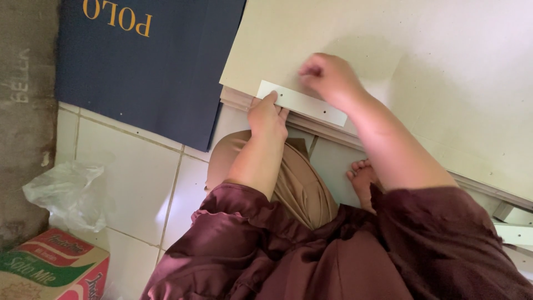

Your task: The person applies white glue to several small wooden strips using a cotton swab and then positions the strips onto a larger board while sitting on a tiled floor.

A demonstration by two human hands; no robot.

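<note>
A narrow white strip (311, 105) with small holes lies along the near edge of a stack of beige boards (422, 61) on the floor. My left hand (266, 115) grips the strip's left end, thumb on top. My right hand (328, 75) is bunched over the board just above the strip's middle, fingers closed; whether it pinches something small I cannot tell. My maroon sleeves, tan trousers and a bare foot (362, 176) show below.
A dark blue sheet with gold lettering (144, 61) lies left of the boards on white tiles (127, 172). A crumpled clear plastic bag (69, 191) and a cardboard box (53, 266) sit by the grey wall at left. White offcuts (513, 222) lie at right.
</note>
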